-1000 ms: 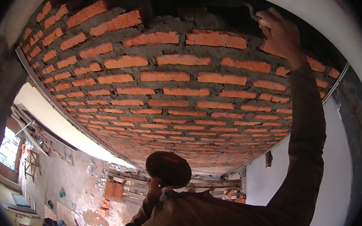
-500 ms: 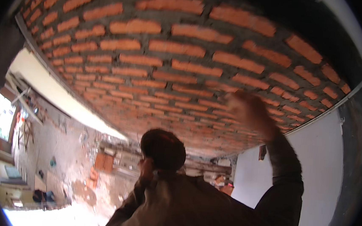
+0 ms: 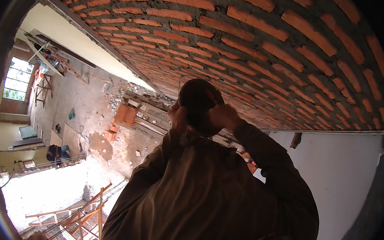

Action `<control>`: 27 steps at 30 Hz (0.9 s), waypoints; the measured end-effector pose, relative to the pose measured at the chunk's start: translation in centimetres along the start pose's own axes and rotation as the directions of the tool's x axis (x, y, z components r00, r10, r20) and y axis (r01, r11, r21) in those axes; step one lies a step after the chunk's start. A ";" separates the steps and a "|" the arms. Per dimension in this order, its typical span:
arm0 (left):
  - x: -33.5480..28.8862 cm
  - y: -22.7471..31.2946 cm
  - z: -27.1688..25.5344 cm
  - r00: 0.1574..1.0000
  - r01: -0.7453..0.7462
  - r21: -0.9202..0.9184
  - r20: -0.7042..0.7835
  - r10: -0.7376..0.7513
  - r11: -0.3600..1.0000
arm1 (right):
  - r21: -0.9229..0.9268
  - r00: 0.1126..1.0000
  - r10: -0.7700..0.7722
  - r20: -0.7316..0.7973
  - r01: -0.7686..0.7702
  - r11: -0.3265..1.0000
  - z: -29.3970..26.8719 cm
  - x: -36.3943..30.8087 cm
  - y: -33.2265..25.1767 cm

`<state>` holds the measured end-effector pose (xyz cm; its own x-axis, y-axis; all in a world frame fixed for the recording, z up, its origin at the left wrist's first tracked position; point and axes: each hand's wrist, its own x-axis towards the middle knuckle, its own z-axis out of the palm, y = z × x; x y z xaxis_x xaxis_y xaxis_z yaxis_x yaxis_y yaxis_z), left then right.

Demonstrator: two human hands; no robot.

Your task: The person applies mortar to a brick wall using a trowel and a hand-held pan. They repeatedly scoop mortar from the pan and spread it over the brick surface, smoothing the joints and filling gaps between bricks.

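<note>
A dark, rounded thing (image 3: pixel 201 105) is between my hands, low in front of my brown-sleeved body. Its kind is too dark to make out. My left hand (image 3: pixel 178 116) is closed against its left edge. Against its right edge my right hand (image 3: pixel 224 116) is also closed, its forearm bent inward. Parts of the fingers of both hands are hidden in shadow. Beyond the hands rises a wall of orange bricks (image 3: pixel 224 28) with grey mortar joints.
A smooth pale wall (image 3: pixel 332 171) stands at the right. Far below at the left, the dusty floor (image 3: pixel 85 98) holds a stack of orange bricks (image 3: pixel 126 115), long planks (image 3: pixel 151 126) and rubble. A wooden trestle (image 3: pixel 44 89) stands near a bright window (image 3: pixel 18 77). Wooden framing (image 3: pixel 87 222) shows at lower left.
My right hand has come down from in front of the brick wall to the dark rounded thing. My view has tilted, showing more of my torso and the floor at left.
</note>
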<state>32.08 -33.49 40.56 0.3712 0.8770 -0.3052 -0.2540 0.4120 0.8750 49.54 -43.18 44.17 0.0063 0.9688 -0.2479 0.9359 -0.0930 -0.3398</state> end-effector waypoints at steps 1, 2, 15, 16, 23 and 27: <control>0.3 0.3 0.4 1.000 -0.008 0.006 -0.006 0.008 1.000 | -0.022 0.999 0.023 -0.041 -0.024 0.999 -0.3 0.0 0.6; 0.9 0.9 0.9 0.989 -0.144 0.267 0.031 0.141 0.953 | -0.074 0.984 0.081 -0.156 -0.094 0.993 -0.5 0.1 0.9; 6.3 6.5 5.0 0.857 -0.514 0.573 0.315 0.406 0.639 | 0.574 0.957 0.290 -0.008 -0.234 0.785 -1.1 2.4 2.4; 6.4 7.6 5.0 0.869 -0.490 0.484 0.334 0.364 0.725 | 0.737 0.968 0.234 0.086 -0.220 0.639 -0.4 2.5 2.3; 7.1 11.9 2.3 0.892 -0.375 0.301 0.376 0.252 0.877 | 0.572 0.969 0.095 -0.227 0.054 0.818 1.8 2.9 -1.8; 9.1 12.2 1.0 0.928 -0.305 0.376 0.322 0.186 0.875 | 0.032 0.952 0.052 -0.303 -0.045 0.998 -2.0 1.9 -2.9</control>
<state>33.22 -20.70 48.81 0.5851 0.8109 0.0001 0.0004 -0.0004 1.0000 47.51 -40.59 46.55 0.1615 0.9866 0.0213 0.9230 -0.1433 -0.3572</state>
